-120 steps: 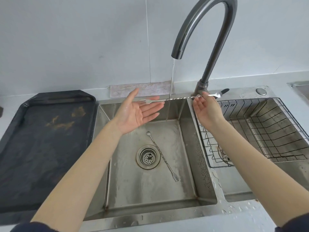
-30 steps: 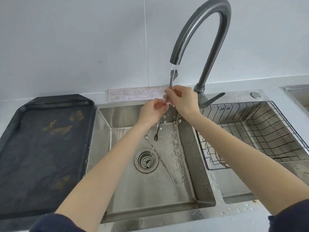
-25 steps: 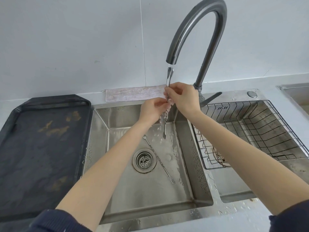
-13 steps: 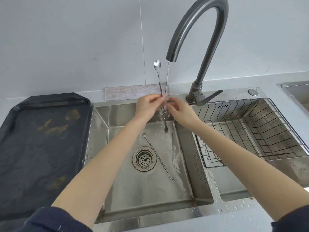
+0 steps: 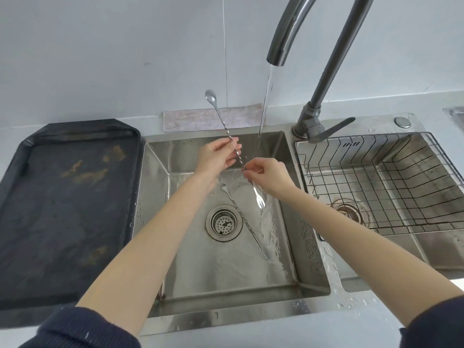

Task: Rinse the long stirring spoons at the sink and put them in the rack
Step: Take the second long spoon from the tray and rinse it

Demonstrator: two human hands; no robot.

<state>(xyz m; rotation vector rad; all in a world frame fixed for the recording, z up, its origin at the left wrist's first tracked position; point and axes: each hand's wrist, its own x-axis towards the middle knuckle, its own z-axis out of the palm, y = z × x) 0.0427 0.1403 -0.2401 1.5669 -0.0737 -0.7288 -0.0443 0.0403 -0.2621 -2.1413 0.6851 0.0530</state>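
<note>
Both hands hold one long twisted steel stirring spoon (image 5: 221,119) over the left sink basin (image 5: 311,252). My left hand (image 5: 217,156) pinches its upper shaft, with the spoon bowl pointing up and left. My right hand (image 5: 266,174) grips the lower shaft, and the fork end hangs down into the basin. Water runs from the tap (image 5: 283,41) just right of the shaft. A second stirring spoon (image 5: 247,229) lies on the basin floor beside the drain (image 5: 223,222). The wire rack (image 5: 376,177) sits in the right basin.
A black tray (image 5: 62,209) with brown stains lies on the counter left of the sink. A pale cloth (image 5: 213,119) rests against the wall behind the basin. The tap lever (image 5: 331,129) points right over the rack's corner. Water drops sit on the sink's front rim.
The held spoon has tilted, its bowl leaning further left and out of the stream. My right hand has slid lower along the shaft. The view has shifted slightly.
</note>
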